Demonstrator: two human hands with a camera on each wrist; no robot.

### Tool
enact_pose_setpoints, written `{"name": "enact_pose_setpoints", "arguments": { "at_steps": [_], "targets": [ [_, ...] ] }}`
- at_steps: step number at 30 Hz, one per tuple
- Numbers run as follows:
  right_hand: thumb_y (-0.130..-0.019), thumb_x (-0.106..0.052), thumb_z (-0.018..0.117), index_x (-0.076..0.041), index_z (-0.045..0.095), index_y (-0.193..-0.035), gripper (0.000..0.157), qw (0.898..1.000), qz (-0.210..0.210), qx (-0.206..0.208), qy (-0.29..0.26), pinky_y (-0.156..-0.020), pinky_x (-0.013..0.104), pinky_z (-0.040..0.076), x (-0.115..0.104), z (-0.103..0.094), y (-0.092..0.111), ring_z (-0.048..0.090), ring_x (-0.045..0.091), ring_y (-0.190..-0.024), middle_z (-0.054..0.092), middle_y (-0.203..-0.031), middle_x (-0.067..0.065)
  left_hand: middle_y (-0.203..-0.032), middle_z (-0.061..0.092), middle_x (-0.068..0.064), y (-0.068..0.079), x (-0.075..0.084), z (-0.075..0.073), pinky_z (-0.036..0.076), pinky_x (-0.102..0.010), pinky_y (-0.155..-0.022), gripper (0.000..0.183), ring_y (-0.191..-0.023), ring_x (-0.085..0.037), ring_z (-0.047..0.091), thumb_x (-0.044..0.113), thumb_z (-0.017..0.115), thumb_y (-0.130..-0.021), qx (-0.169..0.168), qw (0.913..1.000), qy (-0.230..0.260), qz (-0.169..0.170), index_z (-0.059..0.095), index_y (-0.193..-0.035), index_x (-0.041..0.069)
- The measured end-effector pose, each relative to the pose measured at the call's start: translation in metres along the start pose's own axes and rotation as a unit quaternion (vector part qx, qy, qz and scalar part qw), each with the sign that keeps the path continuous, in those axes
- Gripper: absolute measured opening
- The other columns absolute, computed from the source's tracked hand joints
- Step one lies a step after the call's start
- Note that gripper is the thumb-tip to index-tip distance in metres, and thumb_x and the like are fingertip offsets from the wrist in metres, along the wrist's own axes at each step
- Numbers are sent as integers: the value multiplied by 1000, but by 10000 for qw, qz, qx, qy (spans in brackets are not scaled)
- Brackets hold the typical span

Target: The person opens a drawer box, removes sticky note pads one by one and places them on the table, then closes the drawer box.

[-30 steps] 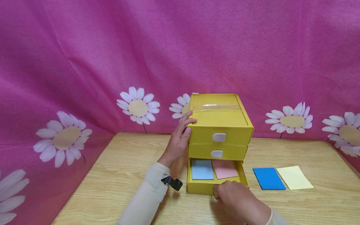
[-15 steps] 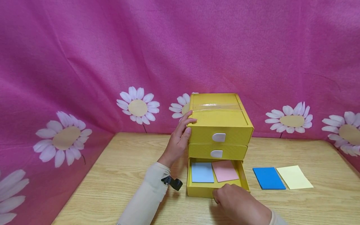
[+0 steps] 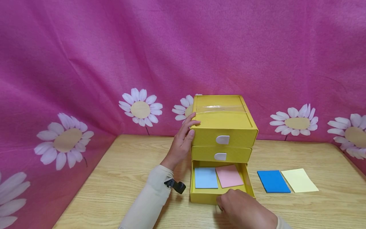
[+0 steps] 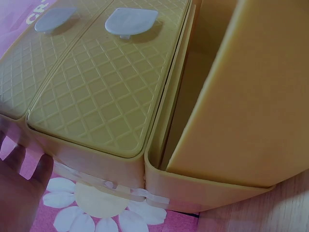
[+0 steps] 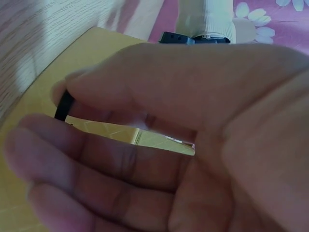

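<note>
Before pink cloth [image 3: 171, 47], right fingers [image 5: 91, 176] pinch a black strip [image 5: 63, 106] at the drawer's front [image 3: 204, 199], left fingers [image 3: 187, 127] outstretched.

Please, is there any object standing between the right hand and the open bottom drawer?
Nothing visible. The right hand is at the front of the bottom drawer, pinching a small black strip. The blue pad and pale yellow pad lie off to the right, out of the way.

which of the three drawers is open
The bottom drawer, at whose front the right hand pinches a black strip: it sticks out, showing a light blue pad and pink pad, while the middle drawer and top drawer are shut.
</note>
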State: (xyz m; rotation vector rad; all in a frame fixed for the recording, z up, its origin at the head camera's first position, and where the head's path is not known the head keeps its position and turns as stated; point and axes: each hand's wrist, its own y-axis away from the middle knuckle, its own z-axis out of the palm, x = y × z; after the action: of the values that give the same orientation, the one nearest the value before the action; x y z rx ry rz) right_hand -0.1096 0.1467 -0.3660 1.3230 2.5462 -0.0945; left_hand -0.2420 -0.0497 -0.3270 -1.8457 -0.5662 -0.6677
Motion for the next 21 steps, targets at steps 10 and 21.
{"name": "enact_pose_setpoints", "arguments": {
  "at_steps": [10, 21],
  "targets": [
    [-78, -1, 71, -22, 59, -63, 28, 9994, 76, -347, -7, -44, 23, 34, -2, -2, 1, 37, 6, -48, 43, -51, -12, -156, 27, -15, 0, 1, 0, 23, -42, -115, 30, -145, -21, 22, 3, 37, -103, -2, 10000, 16, -16, 47, -131, 1],
    [-82, -8, 71, -21, 59, -62, 28, 9984, 116, -472, -291, -42, 21, 26, -3, -3, 4, 34, 4, -47, 42, -49, -12, -155, 28, -15, 0, 1, 0, 23, -42, -115, 30, -145, -23, 23, 2, 38, -102, 19, 10000, 32, -17, 48, -130, 1]
  ]
}}
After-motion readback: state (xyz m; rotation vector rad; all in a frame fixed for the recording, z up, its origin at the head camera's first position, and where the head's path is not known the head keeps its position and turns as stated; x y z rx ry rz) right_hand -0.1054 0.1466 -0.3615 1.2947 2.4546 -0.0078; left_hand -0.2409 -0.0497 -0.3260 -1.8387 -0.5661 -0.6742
